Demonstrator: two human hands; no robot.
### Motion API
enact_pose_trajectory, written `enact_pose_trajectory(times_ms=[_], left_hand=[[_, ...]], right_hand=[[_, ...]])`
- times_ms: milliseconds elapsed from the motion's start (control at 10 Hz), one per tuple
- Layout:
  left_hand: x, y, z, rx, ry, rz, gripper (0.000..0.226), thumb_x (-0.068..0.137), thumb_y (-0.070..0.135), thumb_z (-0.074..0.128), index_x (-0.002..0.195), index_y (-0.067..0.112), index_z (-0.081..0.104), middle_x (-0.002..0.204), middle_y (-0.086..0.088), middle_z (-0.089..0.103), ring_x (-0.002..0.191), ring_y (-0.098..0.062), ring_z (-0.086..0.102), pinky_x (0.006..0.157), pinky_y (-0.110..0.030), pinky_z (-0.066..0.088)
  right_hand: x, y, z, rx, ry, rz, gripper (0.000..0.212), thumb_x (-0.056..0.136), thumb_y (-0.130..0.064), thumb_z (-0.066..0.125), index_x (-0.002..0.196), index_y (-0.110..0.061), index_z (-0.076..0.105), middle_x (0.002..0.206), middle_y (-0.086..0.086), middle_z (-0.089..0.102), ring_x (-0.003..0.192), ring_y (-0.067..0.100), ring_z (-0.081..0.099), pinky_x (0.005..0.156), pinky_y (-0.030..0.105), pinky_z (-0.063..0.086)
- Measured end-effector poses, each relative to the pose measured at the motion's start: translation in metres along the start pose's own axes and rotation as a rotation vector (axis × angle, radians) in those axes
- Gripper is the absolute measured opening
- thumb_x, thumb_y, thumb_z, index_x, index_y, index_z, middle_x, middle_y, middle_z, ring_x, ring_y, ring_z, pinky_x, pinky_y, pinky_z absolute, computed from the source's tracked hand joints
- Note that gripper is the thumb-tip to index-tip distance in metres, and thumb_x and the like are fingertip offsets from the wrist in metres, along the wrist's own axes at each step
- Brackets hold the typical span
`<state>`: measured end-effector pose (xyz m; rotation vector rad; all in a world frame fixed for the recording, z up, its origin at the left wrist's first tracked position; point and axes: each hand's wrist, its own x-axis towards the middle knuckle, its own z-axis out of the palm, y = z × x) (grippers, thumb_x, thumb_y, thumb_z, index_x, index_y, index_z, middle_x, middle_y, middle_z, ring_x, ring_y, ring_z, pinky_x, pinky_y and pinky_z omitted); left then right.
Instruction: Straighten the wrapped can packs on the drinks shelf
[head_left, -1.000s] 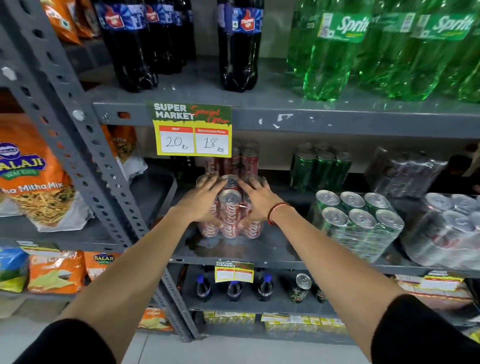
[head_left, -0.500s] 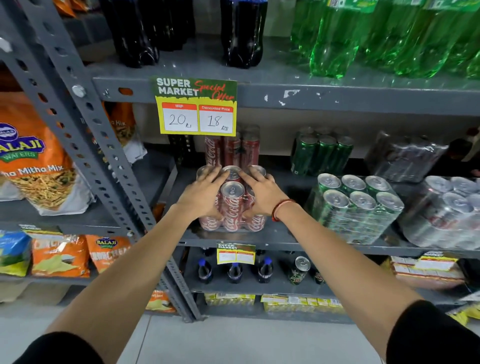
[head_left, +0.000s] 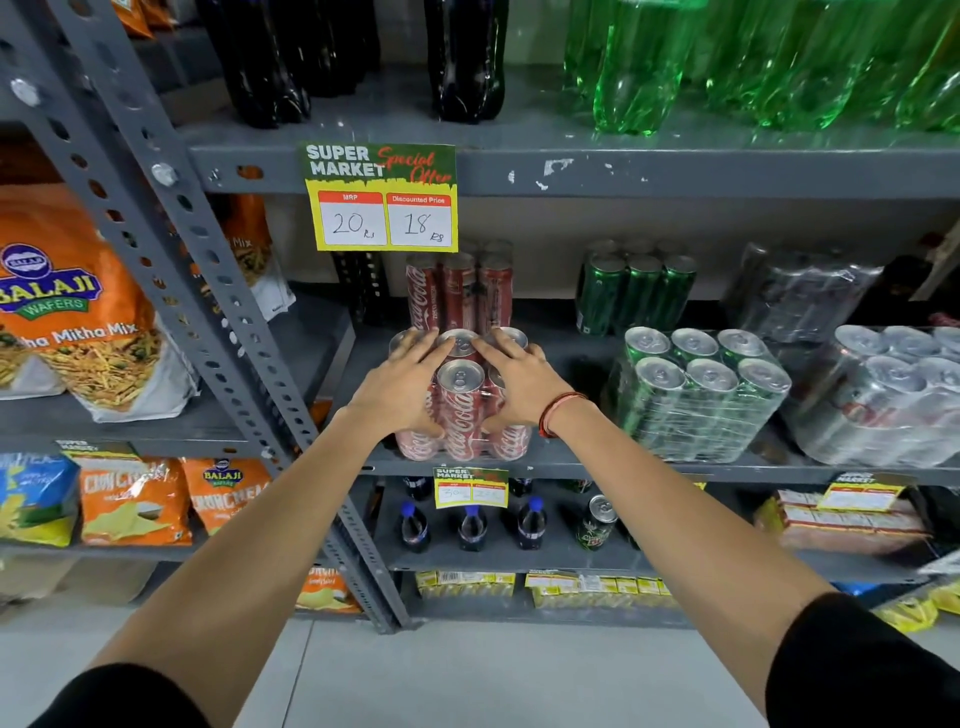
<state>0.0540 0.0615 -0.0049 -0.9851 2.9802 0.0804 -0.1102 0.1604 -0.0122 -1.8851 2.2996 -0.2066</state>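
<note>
Both hands clasp the red can pack (head_left: 462, 410) at the shelf's (head_left: 597, 465) front edge: left hand (head_left: 402, 387) on its nine o'clock side, right hand (head_left: 517, 384) at three o'clock, fingers spread flat over the shiny round lids. Glossy film wraps the cylinders. At three o'clock sits a green can pack (head_left: 696, 400), a silver pack (head_left: 893, 400) beyond. Loose red cans (head_left: 457, 291) stand close behind at twelve o'clock.
</note>
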Motion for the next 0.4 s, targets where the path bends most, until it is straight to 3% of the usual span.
enact_pose_trajectory(times_ms=[300, 400], left_hand=[[-0.003, 0.002, -0.007, -0.014, -0.060, -0.011, 0.123, 0.061, 0.045, 0.082, 0.150, 0.022, 0.000, 0.160, 0.000, -0.007, 0.146, -0.022, -0.008, 0.112, -0.052, 0.029], [-0.007, 0.010, -0.019, -0.047, -0.085, -0.010, 0.111, 0.068, 0.041, 0.078, 0.150, 0.022, 0.006, 0.160, -0.004, 0.000, 0.146, -0.023, -0.003, 0.112, -0.058, 0.022]], right_hand=[[-0.008, -0.007, -0.010, 0.048, -0.056, 0.037, 0.116, 0.064, -0.042, 0.082, 0.150, -0.026, 0.007, 0.160, 0.007, 0.001, 0.139, 0.047, 0.013, 0.110, 0.058, 0.028], [-0.032, -0.018, -0.027, 0.091, 0.056, 0.037, 0.099, 0.070, -0.042, 0.077, 0.148, -0.024, 0.019, 0.156, 0.009, 0.019, 0.138, 0.040, 0.022, 0.106, 0.060, 0.033]])
